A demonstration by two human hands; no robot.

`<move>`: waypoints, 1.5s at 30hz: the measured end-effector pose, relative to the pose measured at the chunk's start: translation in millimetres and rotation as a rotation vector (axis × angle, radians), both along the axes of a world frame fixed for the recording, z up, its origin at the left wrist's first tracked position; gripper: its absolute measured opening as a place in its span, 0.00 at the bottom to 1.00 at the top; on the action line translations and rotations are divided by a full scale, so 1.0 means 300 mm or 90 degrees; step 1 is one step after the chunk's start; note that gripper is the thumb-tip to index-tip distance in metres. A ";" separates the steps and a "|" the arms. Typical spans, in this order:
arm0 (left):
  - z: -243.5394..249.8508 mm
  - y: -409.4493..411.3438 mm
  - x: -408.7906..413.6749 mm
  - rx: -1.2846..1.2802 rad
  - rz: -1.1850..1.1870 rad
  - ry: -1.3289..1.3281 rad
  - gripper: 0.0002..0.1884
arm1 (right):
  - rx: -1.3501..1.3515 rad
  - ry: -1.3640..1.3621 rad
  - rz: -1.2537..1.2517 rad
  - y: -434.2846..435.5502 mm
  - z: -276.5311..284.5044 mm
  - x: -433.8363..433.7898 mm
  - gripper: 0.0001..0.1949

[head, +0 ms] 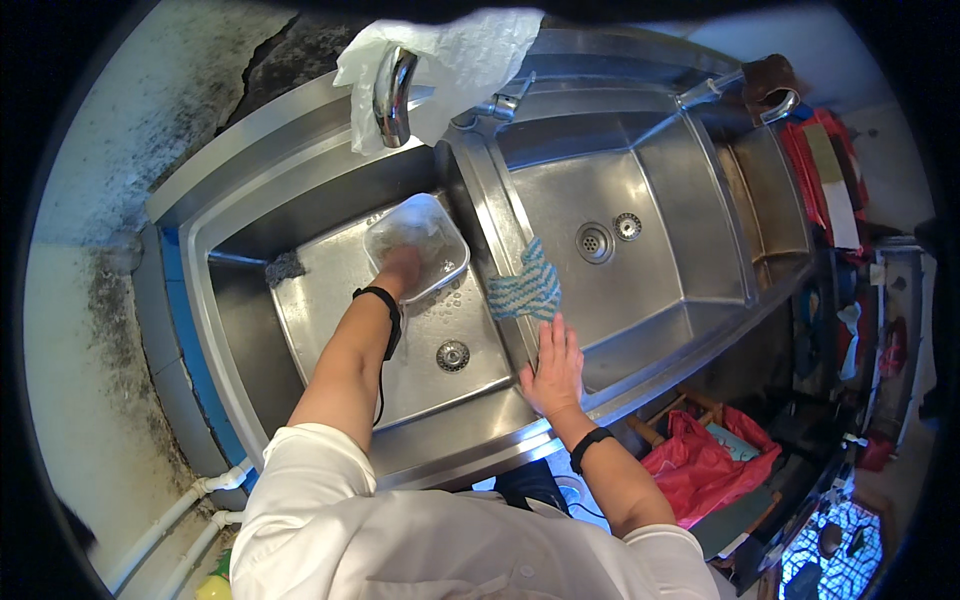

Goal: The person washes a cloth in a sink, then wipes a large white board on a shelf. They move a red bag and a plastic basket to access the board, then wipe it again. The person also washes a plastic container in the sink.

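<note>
My left hand (401,266) reaches into a translucent plastic container (429,217) in the left sink basin. Its fingers are blurred by the container's cloudy contents, so what they hold cannot be made out. My right hand (555,367) lies palm down over the divider between two basins, fingers stretched forward. Its fingertips come to the lower edge of a blue-and-white striped cloth (525,289), which drapes across the divider; whether they press on it is unclear. Water drops lie on the basin floor beside the container.
A chrome faucet spout (394,97) with white plastic sheeting (465,67) behind it overhangs the left basin. A grey scouring pad (285,268) rests at that basin's left side. Drain strainers (453,356) sit in the basins. A red plastic bag (697,465) stands below right.
</note>
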State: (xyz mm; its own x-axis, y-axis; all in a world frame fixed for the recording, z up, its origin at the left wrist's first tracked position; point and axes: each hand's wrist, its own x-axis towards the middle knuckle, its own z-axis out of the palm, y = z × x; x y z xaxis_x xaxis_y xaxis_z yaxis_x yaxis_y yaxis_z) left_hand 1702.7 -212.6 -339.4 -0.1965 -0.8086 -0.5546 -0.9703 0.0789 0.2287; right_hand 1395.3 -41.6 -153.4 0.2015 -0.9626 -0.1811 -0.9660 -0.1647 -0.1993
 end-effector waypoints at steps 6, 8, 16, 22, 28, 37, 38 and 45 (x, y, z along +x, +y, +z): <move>0.067 0.014 0.015 0.057 0.264 0.432 0.17 | 0.013 0.015 0.005 0.006 0.011 0.001 0.42; 0.300 -0.009 -0.026 0.215 0.507 0.550 0.18 | 0.016 0.021 -0.011 0.014 0.005 -0.003 0.41; 0.599 0.098 0.027 -0.083 0.637 0.879 0.13 | -0.025 0.031 0.031 0.018 0.010 -0.006 0.42; 0.701 0.252 0.022 -0.142 0.835 0.831 0.20 | -0.063 0.020 0.053 0.020 -0.002 -0.006 0.42; 0.771 0.395 -0.126 -0.092 0.959 0.916 0.23 | 0.132 -0.466 0.037 0.009 -0.050 0.208 0.37; 0.728 0.627 -0.535 -0.461 0.723 0.360 0.21 | 0.845 -1.317 -0.438 -0.116 -0.079 0.370 0.27; 0.719 0.619 -0.531 -0.441 0.680 0.373 0.21 | 0.836 -1.374 -0.458 -0.135 -0.143 0.378 0.26; 0.785 0.566 -0.300 -0.391 0.762 0.389 0.20 | 0.755 -1.301 -0.338 0.045 0.219 0.458 0.25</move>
